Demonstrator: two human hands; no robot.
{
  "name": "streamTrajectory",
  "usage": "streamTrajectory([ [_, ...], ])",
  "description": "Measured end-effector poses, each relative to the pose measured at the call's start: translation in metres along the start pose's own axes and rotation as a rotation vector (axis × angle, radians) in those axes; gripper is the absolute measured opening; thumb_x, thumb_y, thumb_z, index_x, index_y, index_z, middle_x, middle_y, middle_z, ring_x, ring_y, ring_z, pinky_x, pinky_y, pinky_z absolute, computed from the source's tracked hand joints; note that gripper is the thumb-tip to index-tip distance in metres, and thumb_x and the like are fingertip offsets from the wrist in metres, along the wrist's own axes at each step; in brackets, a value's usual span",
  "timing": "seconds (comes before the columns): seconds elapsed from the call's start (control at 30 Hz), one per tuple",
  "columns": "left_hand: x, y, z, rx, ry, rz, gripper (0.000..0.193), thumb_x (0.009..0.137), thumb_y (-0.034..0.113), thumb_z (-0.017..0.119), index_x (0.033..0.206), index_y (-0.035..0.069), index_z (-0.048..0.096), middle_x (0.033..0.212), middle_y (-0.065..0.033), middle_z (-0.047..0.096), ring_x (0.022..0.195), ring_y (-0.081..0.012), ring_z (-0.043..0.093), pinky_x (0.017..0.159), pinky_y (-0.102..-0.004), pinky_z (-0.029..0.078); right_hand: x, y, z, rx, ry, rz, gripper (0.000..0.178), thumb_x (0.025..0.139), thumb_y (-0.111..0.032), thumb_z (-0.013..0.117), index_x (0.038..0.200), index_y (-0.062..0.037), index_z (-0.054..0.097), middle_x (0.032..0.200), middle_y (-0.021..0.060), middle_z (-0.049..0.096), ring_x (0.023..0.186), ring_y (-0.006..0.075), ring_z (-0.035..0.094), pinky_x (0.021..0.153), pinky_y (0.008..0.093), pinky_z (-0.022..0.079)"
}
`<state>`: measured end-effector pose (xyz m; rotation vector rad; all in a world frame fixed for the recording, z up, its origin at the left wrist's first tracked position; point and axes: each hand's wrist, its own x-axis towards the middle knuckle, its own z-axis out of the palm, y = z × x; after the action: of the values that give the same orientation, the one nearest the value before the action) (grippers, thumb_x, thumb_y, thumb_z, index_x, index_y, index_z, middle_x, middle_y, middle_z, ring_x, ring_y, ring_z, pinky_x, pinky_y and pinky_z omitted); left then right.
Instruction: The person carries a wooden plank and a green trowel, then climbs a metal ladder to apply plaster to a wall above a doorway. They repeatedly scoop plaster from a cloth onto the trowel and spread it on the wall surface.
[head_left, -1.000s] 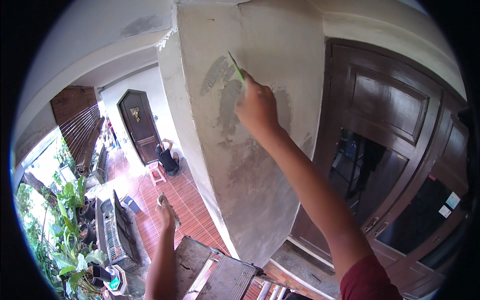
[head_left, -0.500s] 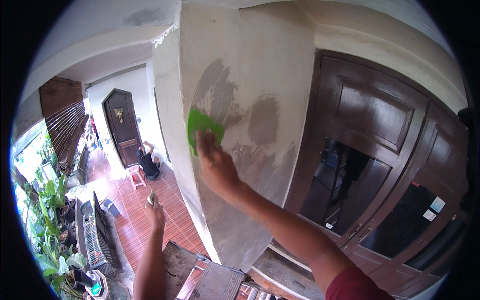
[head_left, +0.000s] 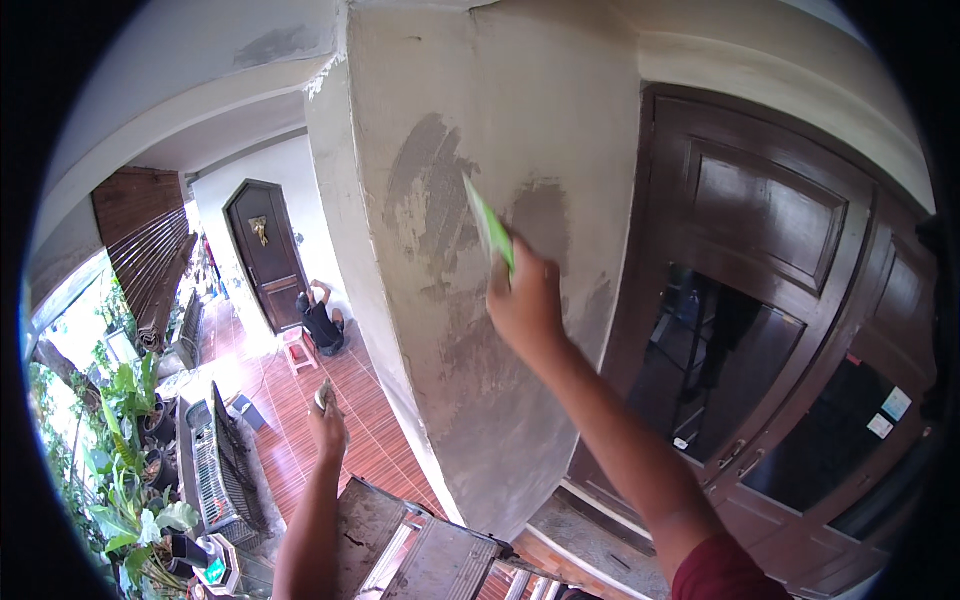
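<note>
My right hand (head_left: 528,300) grips a thin green putty spreader (head_left: 492,226), turned nearly edge-on in front of the wall (head_left: 470,400). Whether its edge touches the surface I cannot tell. Grey smeared filler patches (head_left: 425,170) mark the wall's upper left, with a squarer patch (head_left: 542,218) to the right of the spreader. Lower down, the wall is streaked with more grey. My left hand (head_left: 327,425) is raised at the lower left, away from the wall, its fingers closed round a small pale greyish thing that I cannot make out.
Below me is the worn top of a stepladder (head_left: 420,550). Brown panelled doors (head_left: 760,210) with dark glass stand at the right. Farther off, a person (head_left: 322,325) crouches by a pink stool (head_left: 298,350) on the red tiled floor. Potted plants (head_left: 130,460) and a bench (head_left: 215,470) line the left.
My right hand has moved rightward off the wall's left corner, and the spreader has turned from flat-facing to nearly edge-on. The view has shifted slightly; my left hand keeps its grip.
</note>
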<state>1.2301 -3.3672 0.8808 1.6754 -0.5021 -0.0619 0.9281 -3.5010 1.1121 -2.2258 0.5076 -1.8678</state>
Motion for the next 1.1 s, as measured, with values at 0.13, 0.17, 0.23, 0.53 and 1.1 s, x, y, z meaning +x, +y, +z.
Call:
streamTrajectory([
  [0.13, 0.004, 0.001, 0.007, -0.006, -0.063, 0.015, 0.035, 0.096, 0.025, 0.051, 0.123, 0.004, 0.059, 0.064, -0.0007, 0.049, 0.055, -0.0094, 0.047, 0.049, -0.0289, 0.038, 0.061, -0.006, 0.021, -0.077, 0.085, -0.305, 0.043, 0.08, 0.003, 0.055, 0.123, 0.0012, 0.053, 0.076, 0.0232, 0.063, 0.067, 0.0292, 0.066, 0.063, 0.0386, 0.05],
  [0.17, 0.004, 0.001, 0.008, -0.009, -0.077, 0.01, 0.035, 0.096, 0.025, 0.05, 0.123, 0.004, 0.058, 0.064, -0.0006, 0.049, 0.055, -0.0094, 0.047, 0.05, -0.0286, 0.038, 0.065, -0.012, 0.034, -0.089, 0.028, -0.251, 0.045, 0.079, 0.003, 0.056, 0.123, 0.0022, 0.051, 0.081, 0.0239, 0.063, 0.072, 0.0306, 0.066, 0.066, 0.0387, 0.052],
  [0.23, 0.004, 0.002, 0.01, 0.009, -0.076, 0.031, 0.035, 0.097, 0.024, 0.05, 0.125, 0.005, 0.057, 0.067, -0.0007, 0.049, 0.056, -0.0093, 0.046, 0.052, -0.0279, 0.039, 0.064, -0.026, 0.063, -0.125, -0.031, -0.201, 0.049, 0.077, 0.002, 0.056, 0.125, 0.0052, 0.048, 0.094, 0.0268, 0.062, 0.083, 0.0343, 0.065, 0.074, 0.0392, 0.054],
  [0.53, 0.003, -0.002, 0.012, 0.06, -0.119, 0.05, 0.033, 0.097, 0.021, 0.048, 0.124, 0.005, 0.058, 0.068, -0.0006, 0.049, 0.056, -0.0099, 0.044, 0.052, -0.0298, 0.04, 0.013, -0.072, 0.093, -0.204, -0.09, -0.263, 0.053, 0.08, -0.001, 0.055, 0.125, 0.0197, 0.038, 0.114, 0.0453, 0.047, 0.107, 0.0483, 0.055, 0.081, 0.0392, 0.054],
  [1.1, 0.005, -0.005, 0.011, 0.077, -0.107, 0.061, 0.035, 0.096, 0.027, 0.049, 0.121, 0.005, 0.06, 0.063, -0.0051, 0.053, 0.056, -0.0127, 0.05, 0.053, -0.0328, 0.041, 0.062, 0.014, 0.044, -0.181, 0.023, -0.057, 0.051, 0.071, 0.008, 0.055, 0.122, 0.0057, 0.052, 0.072, 0.0263, 0.06, 0.065, 0.033, 0.065, 0.057, 0.0382, 0.05],
])
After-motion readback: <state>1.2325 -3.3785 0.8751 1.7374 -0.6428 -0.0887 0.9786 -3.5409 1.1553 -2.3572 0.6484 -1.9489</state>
